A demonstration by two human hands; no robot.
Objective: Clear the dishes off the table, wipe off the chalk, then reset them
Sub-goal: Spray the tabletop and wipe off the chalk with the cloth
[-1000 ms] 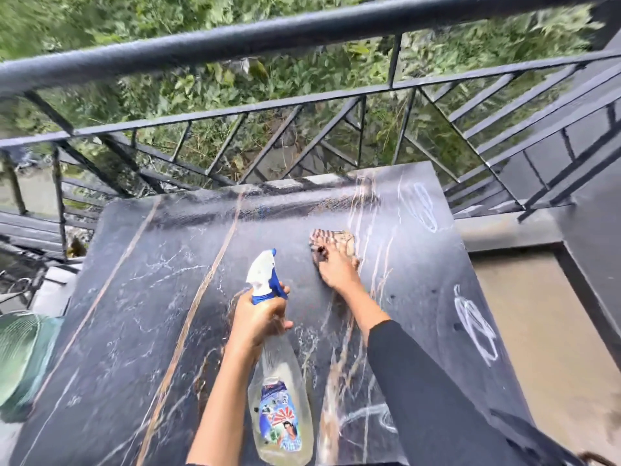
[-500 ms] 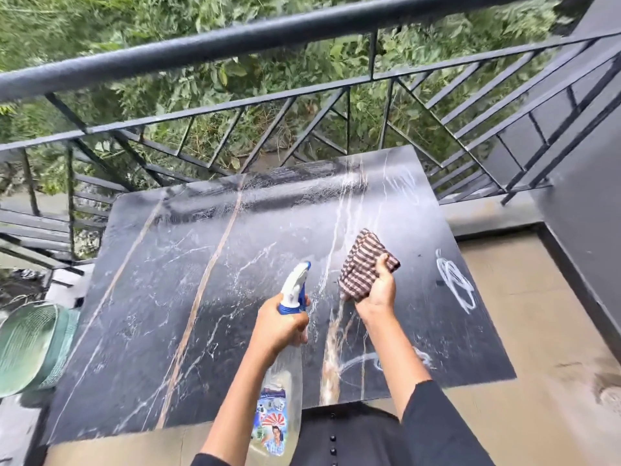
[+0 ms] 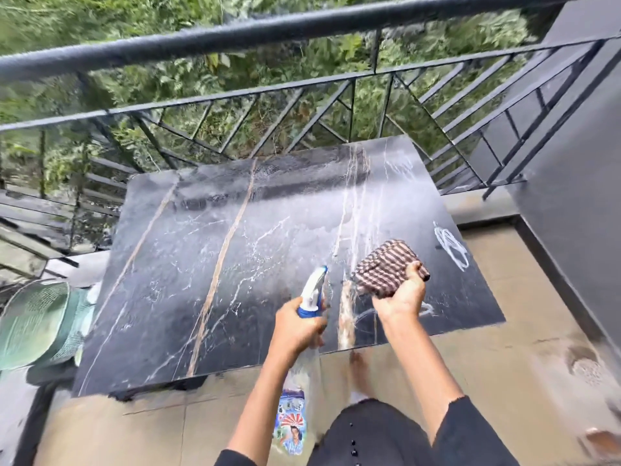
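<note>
Both hands over the table's near edge: bottle in one, cloth in the other.

From my seat I see the left hand (image 3: 295,326) wrapped tight round the neck of the spray bottle (image 3: 314,287), its nozzle aimed away across the dark marble table (image 3: 201,264) and its body hanging below the near edge. The right hand (image 3: 400,297) clutches a bunched checked cloth (image 3: 386,264) just right of the nozzle, held above the top as far as I can tell. A white chalk scribble (image 3: 450,245) lies near the right edge, apart from the cloth. A fainter chalk arc (image 3: 427,309) shows just beside the right hand. The far half of the top looks wet and streaked. A green basket (image 3: 37,324) sits off the left side, and a railing (image 3: 302,28) runs behind.
</note>
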